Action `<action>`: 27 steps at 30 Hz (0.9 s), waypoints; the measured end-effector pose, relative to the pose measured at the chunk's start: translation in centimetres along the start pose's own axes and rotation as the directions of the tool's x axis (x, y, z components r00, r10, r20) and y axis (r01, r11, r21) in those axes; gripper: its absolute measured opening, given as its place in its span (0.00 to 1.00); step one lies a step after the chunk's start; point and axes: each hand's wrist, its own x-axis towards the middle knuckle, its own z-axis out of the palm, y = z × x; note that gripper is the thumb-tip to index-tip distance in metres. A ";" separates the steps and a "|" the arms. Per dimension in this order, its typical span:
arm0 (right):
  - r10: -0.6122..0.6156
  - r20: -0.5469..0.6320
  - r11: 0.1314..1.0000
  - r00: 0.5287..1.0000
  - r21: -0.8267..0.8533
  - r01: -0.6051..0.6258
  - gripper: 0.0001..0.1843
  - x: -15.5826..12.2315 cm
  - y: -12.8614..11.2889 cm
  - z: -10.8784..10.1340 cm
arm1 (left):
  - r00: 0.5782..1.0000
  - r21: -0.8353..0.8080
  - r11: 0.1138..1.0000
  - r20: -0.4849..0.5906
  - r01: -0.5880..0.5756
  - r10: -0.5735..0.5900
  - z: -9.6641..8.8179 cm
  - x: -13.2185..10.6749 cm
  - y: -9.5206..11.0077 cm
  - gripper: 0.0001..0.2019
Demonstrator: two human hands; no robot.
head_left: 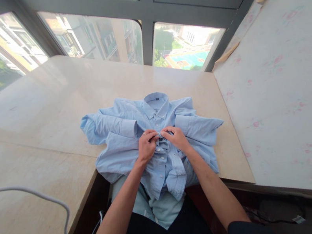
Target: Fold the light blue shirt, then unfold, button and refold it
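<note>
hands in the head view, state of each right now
Left hand: closed, pinching the front of the blue shirt.
Right hand: closed, also pinching the shirt's front.

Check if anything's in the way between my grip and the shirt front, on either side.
Nothing visible is. The left grip and right grip are both already on the front of the shirt, below its collar. The white cable is off to your left, apart from the shirt.

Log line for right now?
light-blue cloth button-up shirt: collar toward grey-framed window | left hand: pinching it | right hand: pinching it
</note>
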 end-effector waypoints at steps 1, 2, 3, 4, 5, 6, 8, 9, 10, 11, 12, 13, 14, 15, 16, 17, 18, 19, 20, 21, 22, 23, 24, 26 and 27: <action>0.015 0.007 1.000 1.000 0.006 -0.015 0.10 0.1 0.0 0.0 | 1.000 0.000 1.000 0.001 0.000 0.000 0.0 0.0 0.0 0.07; 0.029 0.018 0.999 0.999 0.012 -0.029 0.10 0.3 -0.1 -0.1 | 1.000 0.000 1.000 0.003 0.001 -0.001 0.0 0.0 0.0 0.07; 0.041 0.032 0.999 0.999 0.018 -0.042 0.10 0.4 -0.1 -0.2 | 1.000 -0.001 1.000 0.006 0.003 -0.003 0.0 0.0 0.0 0.07; 0.050 0.048 0.998 0.998 0.024 -0.051 0.10 0.5 -0.2 -0.3 | 1.000 -0.003 1.000 0.008 0.005 -0.005 -0.1 0.0 0.1 0.07; 0.054 0.065 0.998 0.996 0.030 -0.056 0.10 0.7 -0.2 -0.4 | 1.000 -0.007 1.000 0.008 0.005 -0.005 -0.1 0.0 0.1 0.07; 0.055 0.080 0.998 0.995 0.033 -0.058 0.10 0.8 -0.2 -0.5 | 1.000 -0.012 1.000 0.009 0.006 -0.006 -0.1 0.0 0.1 0.07; 0.047 0.103 0.998 0.994 0.037 -0.051 0.10 0.9 -0.2 -0.7 | 1.000 -0.017 1.000 0.008 0.011 -0.011 -0.1 0.0 0.0 0.07; 0.037 0.110 0.998 0.993 0.039 -0.042 0.10 0.9 -0.1 -0.7 | 1.000 -0.018 1.000 0.005 0.016 -0.016 -0.1 0.0 0.0 0.07; 0.021 0.110 0.999 0.994 0.042 -0.026 0.10 0.8 0.0 -0.7 | 1.000 -0.017 1.000 0.002 0.023 -0.023 -0.1 0.0 0.0 0.07; -0.004 0.103 0.999 0.995 0.046 -0.001 0.11 0.6 0.2 -0.7 | 1.000 -0.015 0.999 -0.001 0.029 -0.029 0.0 0.0 0.1 0.07; -0.037 0.091 0.998 0.995 0.049 0.033 0.11 0.4 0.3 -0.7 | 0.999 -0.012 0.999 -0.003 0.035 -0.035 0.0 0.0 0.1 0.06; -0.073 0.073 0.996 0.995 0.050 0.069 0.11 0.1 0.5 -0.6 | 0.999 -0.009 0.999 -0.003 0.038 -0.038 0.0 0.0 0.2 0.06; -0.104 0.052 0.993 0.993 0.052 0.102 0.11 -0.2 0.7 -0.5 | 0.999 -0.007 0.999 0.001 0.040 -0.040 0.0 0.0 0.3 0.06; -0.128 0.030 0.990 0.991 0.055 0.126 0.10 -0.5 0.8 -0.4 | 0.999 -0.006 0.999 0.007 0.039 -0.039 0.0 0.0 0.3 0.06; -0.146 0.011 0.988 0.989 0.060 0.145 0.10 -0.7 1.0 -0.3 | 0.999 -0.007 0.999 0.013 0.037 -0.037 0.1 0.0 0.4 0.06; -0.162 -0.005 0.985 0.987 0.064 0.162 0.10 -1.0 1.1 -0.2 | 0.999 -0.009 0.999 0.018 0.035 -0.035 0.1 0.1 0.5 0.05; -0.179 -0.017 0.982 0.984 0.064 0.180 0.10 -1.1 1.1 -0.2 | 0.999 -0.011 0.999 0.023 0.033 -0.033 0.1 0.1 0.6 0.05; -0.202 -0.023 0.977 0.979 0.057 0.203 0.10 -1.2 1.1 -0.1 | 0.999 -0.011 0.999 0.024 0.032 -0.032 0.1 0.1 0.6 0.05; -0.230 -0.026 0.972 0.973 0.044 0.231 0.09 -1.3 1.1 -0.1 | 0.999 -0.009 0.999 0.024 0.032 -0.031 0.1 0.1 0.6 0.05; -0.256 -0.026 0.966 0.966 0.026 0.257 0.09 -1.3 1.1 0.0 | 0.999 -0.006 0.999 0.024 0.032 -0.032 0.1 0.1 0.6 0.05; -0.277 -0.025 0.961 0.960 0.009 0.278 0.10 -1.4 1.0 0.0 | 0.999 -0.002 0.999 0.024 0.033 -0.033 0.0 0.1 0.6 0.05; -0.292 -0.024 0.957 0.956 -0.004 0.291 0.11 -1.4 1.0 0.1 | 0.999 0.002 0.999 0.027 0.034 -0.034 0.0 0.0 0.6 0.05; -0.301 -0.024 0.954 0.953 -0.015 0.301 0.11 -1.4 0.9 0.1 | 0.999 0.004 0.999 0.028 0.036 -0.037 0.0 0.0 0.6 0.05; -0.315 -0.022 0.949 0.949 -0.035 0.314 0.11 -1.4 0.8 0.2 | 0.999 0.004 0.999 0.031 0.042 -0.042 0.0 0.0 0.5 0.06; -0.323 -0.019 0.946 0.946 -0.048 0.322 0.11 -1.5 0.8 0.3 | 0.998 0.001 0.999 0.031 0.046 -0.046 0.0 0.0 0.5 0.06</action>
